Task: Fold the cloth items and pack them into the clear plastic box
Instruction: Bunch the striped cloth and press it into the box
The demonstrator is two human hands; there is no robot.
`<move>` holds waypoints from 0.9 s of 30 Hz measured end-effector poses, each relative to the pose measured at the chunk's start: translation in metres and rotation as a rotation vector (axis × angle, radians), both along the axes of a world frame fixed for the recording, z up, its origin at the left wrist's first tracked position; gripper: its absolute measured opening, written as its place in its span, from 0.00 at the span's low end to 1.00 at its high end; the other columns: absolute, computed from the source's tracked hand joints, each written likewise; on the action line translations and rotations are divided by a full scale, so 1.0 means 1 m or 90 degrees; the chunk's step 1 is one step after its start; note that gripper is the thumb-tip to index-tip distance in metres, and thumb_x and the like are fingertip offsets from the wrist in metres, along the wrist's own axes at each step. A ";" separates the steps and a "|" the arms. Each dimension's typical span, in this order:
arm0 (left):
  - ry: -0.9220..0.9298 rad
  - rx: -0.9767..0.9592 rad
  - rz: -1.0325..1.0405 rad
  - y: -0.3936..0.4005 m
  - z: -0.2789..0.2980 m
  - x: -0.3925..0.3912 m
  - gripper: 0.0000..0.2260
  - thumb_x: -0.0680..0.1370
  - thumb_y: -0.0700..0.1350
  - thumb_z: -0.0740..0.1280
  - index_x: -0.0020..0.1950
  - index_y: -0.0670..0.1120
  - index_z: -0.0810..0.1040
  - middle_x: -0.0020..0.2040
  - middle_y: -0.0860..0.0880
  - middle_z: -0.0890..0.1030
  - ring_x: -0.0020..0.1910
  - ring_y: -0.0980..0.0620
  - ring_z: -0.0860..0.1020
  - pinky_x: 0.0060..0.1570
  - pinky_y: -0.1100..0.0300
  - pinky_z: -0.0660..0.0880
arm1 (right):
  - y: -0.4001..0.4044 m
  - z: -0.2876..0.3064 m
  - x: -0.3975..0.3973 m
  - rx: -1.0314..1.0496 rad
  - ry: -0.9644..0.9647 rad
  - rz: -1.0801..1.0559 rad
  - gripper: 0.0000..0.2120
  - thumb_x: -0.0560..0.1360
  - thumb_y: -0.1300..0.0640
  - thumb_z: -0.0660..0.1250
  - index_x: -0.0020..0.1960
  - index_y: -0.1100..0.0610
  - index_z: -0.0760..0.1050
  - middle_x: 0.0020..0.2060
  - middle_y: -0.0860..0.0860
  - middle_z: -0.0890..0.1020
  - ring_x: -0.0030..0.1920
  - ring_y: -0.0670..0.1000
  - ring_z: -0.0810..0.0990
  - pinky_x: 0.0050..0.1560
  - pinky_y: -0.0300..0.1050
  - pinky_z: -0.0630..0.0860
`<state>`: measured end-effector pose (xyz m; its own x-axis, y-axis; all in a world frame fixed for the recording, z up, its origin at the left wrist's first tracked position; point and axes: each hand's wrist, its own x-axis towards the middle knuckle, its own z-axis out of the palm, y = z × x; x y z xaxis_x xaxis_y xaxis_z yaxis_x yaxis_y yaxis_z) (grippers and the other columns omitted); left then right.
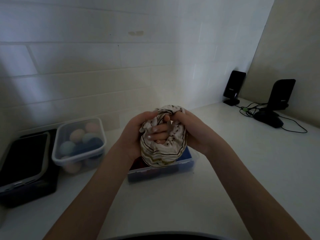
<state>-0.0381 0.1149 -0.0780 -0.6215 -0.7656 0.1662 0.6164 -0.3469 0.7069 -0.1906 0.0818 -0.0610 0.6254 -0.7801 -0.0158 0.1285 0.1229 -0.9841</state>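
Observation:
A white cloth (162,153) with thin dark and tan stripes is bunched into a ball in the middle of the view. My left hand (134,134) grips its left side and my right hand (192,130) grips its right side, with fingers tucked into the folds. The bundle hangs just above the clear plastic box (161,172), which stands on the white counter. Inside the box lie a blue cloth (187,154) and a dark red cloth (138,163), both partly hidden by the bundle.
A second clear box (57,153) with several pastel balls stands to the left, next to a black tray (26,172). Two black speakers (234,87) (281,94), a mouse (269,118) and cables lie at the far right. A tiled wall runs behind the counter.

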 end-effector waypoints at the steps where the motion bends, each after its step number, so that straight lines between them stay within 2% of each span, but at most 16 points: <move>1: -0.009 -0.006 -0.002 0.000 0.000 0.000 0.11 0.74 0.47 0.64 0.47 0.39 0.76 0.29 0.50 0.76 0.24 0.57 0.61 0.30 0.64 0.67 | 0.002 0.000 -0.001 0.012 0.004 0.028 0.17 0.78 0.62 0.55 0.63 0.66 0.73 0.58 0.63 0.80 0.57 0.59 0.80 0.59 0.52 0.78; 3: -0.010 -0.001 -0.026 0.000 -0.002 0.000 0.11 0.75 0.47 0.63 0.46 0.39 0.75 0.29 0.49 0.76 0.24 0.57 0.61 0.30 0.64 0.69 | 0.003 0.000 -0.003 0.028 0.009 0.052 0.17 0.78 0.62 0.54 0.62 0.65 0.74 0.57 0.62 0.81 0.56 0.58 0.80 0.58 0.50 0.78; 6: 0.003 0.017 -0.045 -0.002 -0.004 0.000 0.12 0.75 0.48 0.62 0.47 0.39 0.74 0.30 0.48 0.76 0.25 0.57 0.61 0.31 0.64 0.69 | -0.003 -0.003 -0.004 0.008 0.009 0.031 0.20 0.75 0.64 0.56 0.66 0.65 0.69 0.63 0.65 0.76 0.63 0.62 0.76 0.65 0.58 0.72; 8: 0.009 0.013 -0.041 -0.005 -0.006 -0.001 0.12 0.75 0.48 0.61 0.46 0.39 0.73 0.30 0.48 0.76 0.25 0.57 0.63 0.31 0.64 0.67 | -0.005 -0.004 -0.004 0.008 0.006 0.017 0.22 0.72 0.66 0.56 0.66 0.66 0.68 0.62 0.66 0.76 0.61 0.62 0.76 0.65 0.57 0.72; 10: 0.020 0.013 -0.041 -0.007 -0.009 -0.001 0.11 0.75 0.48 0.63 0.44 0.39 0.74 0.31 0.48 0.77 0.25 0.56 0.70 0.32 0.63 0.68 | -0.003 -0.004 -0.005 0.024 -0.027 0.042 0.18 0.72 0.67 0.56 0.62 0.68 0.70 0.55 0.63 0.80 0.55 0.59 0.80 0.58 0.50 0.77; 13: 0.078 0.045 -0.054 -0.005 -0.009 0.001 0.09 0.73 0.46 0.66 0.40 0.40 0.75 0.30 0.47 0.78 0.28 0.53 0.75 0.33 0.64 0.72 | 0.000 -0.001 -0.007 0.092 -0.115 0.032 0.11 0.74 0.64 0.57 0.52 0.61 0.75 0.38 0.55 0.82 0.41 0.51 0.80 0.48 0.43 0.79; 15: 0.061 0.070 0.033 -0.006 -0.011 0.004 0.08 0.68 0.43 0.72 0.38 0.40 0.75 0.28 0.49 0.76 0.27 0.55 0.74 0.31 0.65 0.74 | -0.002 -0.003 -0.005 0.196 -0.249 -0.004 0.05 0.71 0.65 0.59 0.44 0.59 0.72 0.30 0.53 0.77 0.33 0.49 0.76 0.45 0.41 0.75; 17: 0.001 0.073 0.138 -0.007 -0.013 0.006 0.11 0.61 0.42 0.76 0.37 0.41 0.76 0.25 0.52 0.73 0.25 0.57 0.73 0.31 0.67 0.74 | -0.006 -0.005 -0.002 0.280 -0.381 -0.032 0.05 0.70 0.67 0.58 0.40 0.58 0.69 0.27 0.52 0.74 0.27 0.47 0.74 0.39 0.37 0.73; 19: -0.030 0.086 0.201 -0.007 -0.014 0.007 0.13 0.59 0.40 0.76 0.39 0.41 0.77 0.25 0.53 0.72 0.25 0.57 0.72 0.33 0.66 0.74 | -0.009 -0.006 -0.002 0.306 -0.439 -0.067 0.09 0.70 0.70 0.56 0.42 0.58 0.66 0.28 0.53 0.73 0.24 0.46 0.71 0.31 0.34 0.70; 21: -0.010 0.133 0.235 -0.006 -0.012 0.006 0.14 0.60 0.39 0.72 0.43 0.40 0.75 0.25 0.52 0.71 0.23 0.57 0.70 0.31 0.66 0.73 | -0.012 -0.008 -0.002 0.313 -0.461 -0.133 0.13 0.72 0.73 0.53 0.47 0.57 0.66 0.33 0.56 0.73 0.24 0.46 0.69 0.27 0.34 0.68; 23: -0.012 0.150 0.264 -0.004 -0.009 0.002 0.10 0.63 0.39 0.67 0.43 0.41 0.72 0.27 0.51 0.71 0.23 0.57 0.70 0.30 0.67 0.72 | -0.013 -0.010 -0.001 0.285 -0.454 -0.199 0.16 0.73 0.74 0.51 0.51 0.56 0.67 0.38 0.57 0.70 0.25 0.47 0.67 0.24 0.34 0.68; 25: -0.083 0.121 0.299 0.000 -0.007 -0.001 0.06 0.64 0.38 0.64 0.39 0.40 0.73 0.29 0.48 0.75 0.28 0.53 0.75 0.33 0.64 0.76 | -0.015 -0.011 0.001 0.237 -0.439 -0.243 0.18 0.73 0.76 0.52 0.50 0.56 0.69 0.42 0.58 0.69 0.26 0.47 0.67 0.24 0.35 0.70; 27: -0.188 0.069 0.316 0.001 -0.007 -0.002 0.07 0.64 0.35 0.63 0.41 0.39 0.76 0.34 0.45 0.78 0.34 0.49 0.79 0.37 0.61 0.80 | -0.016 -0.014 0.002 0.165 -0.409 -0.261 0.18 0.72 0.76 0.54 0.48 0.56 0.71 0.43 0.56 0.70 0.25 0.48 0.71 0.24 0.37 0.73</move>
<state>-0.0396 0.1164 -0.0851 -0.1921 -0.9798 -0.0551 0.5052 -0.1469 0.8504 -0.1891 0.0660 -0.0746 0.2390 -0.9703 0.0377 0.7437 0.1579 -0.6496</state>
